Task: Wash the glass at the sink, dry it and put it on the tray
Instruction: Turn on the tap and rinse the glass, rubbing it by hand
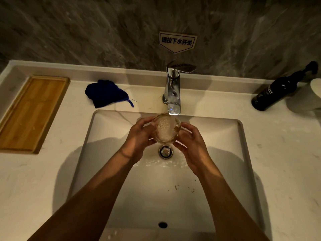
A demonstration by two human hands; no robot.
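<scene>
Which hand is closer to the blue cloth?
Left. The left hand holds the glass on the side toward the blue cloth; the right hand holds the glass's far side.

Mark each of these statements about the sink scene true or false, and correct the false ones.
1. Both hands hold the glass under the tap. True: left hand and right hand are on either side of it.
2. The blue cloth lies in the basin. False: it lies on the counter, left of the tap.
3. The wooden tray carries a glass. False: nothing stands on it.
4. A dark pump bottle is at the right. True.
5. Water is in the glass. True.
</scene>
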